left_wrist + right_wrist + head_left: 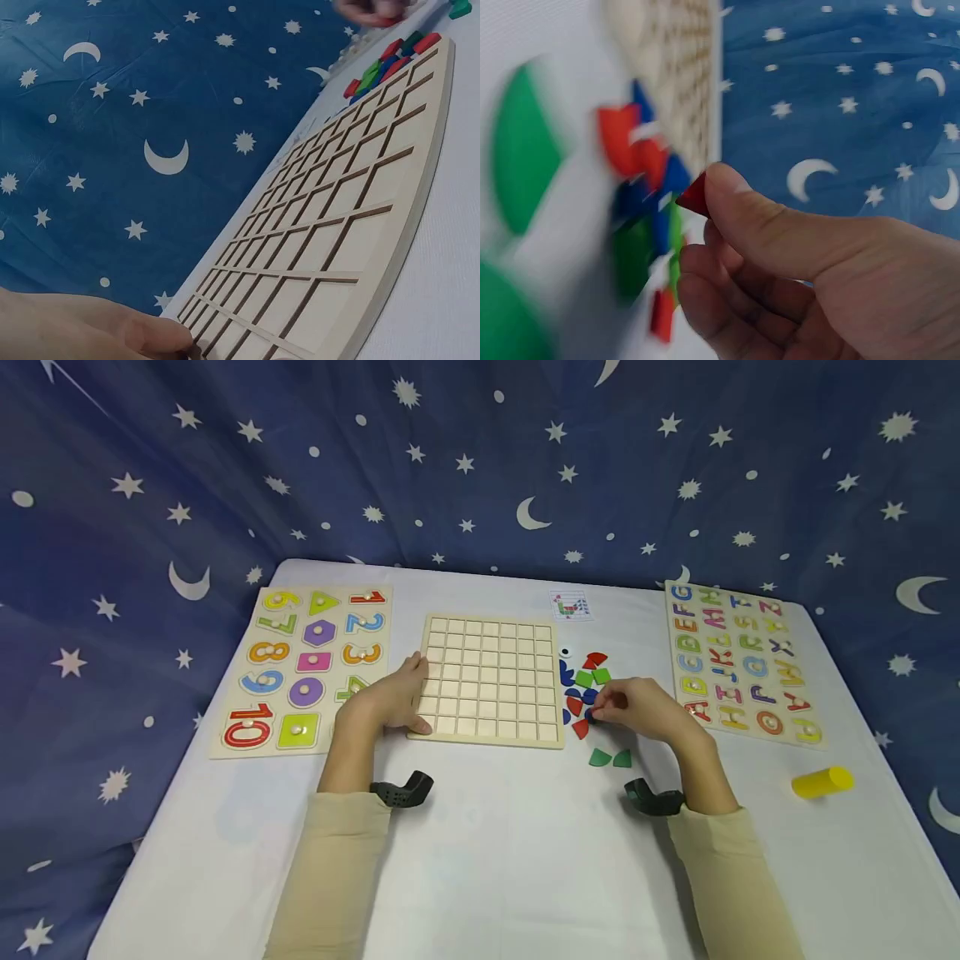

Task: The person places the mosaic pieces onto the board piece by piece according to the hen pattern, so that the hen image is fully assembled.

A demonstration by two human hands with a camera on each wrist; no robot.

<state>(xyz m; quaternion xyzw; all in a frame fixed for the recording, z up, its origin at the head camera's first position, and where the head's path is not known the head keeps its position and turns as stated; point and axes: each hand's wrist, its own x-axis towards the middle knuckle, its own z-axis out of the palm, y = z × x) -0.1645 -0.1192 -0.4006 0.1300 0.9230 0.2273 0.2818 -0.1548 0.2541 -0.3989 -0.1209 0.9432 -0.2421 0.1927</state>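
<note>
A square wooden board (491, 681) with a grid of shallow cells lies flat on the table. My left hand (386, 697) rests against its left edge, fingers and thumb spread along the side; in the left wrist view, part of that hand (97, 326) touches the board's rim. Just right of the board, my right hand (641, 706) is above a group of loose pieces. Between thumb and fingers it pinches a small red piece (695, 197), of which only a pointed corner shows. Below it lie red, blue and green pieces, including a green square (602, 676) and a red piece (581, 728).
Two green quarter-circle pieces (600, 757) lie nearer the front. A number-and-shape puzzle (300, 672) is at the left, a letter puzzle (738, 664) at the right. A small pattern card (572, 606) lies behind the pieces; a yellow cylinder (822, 782) is front right.
</note>
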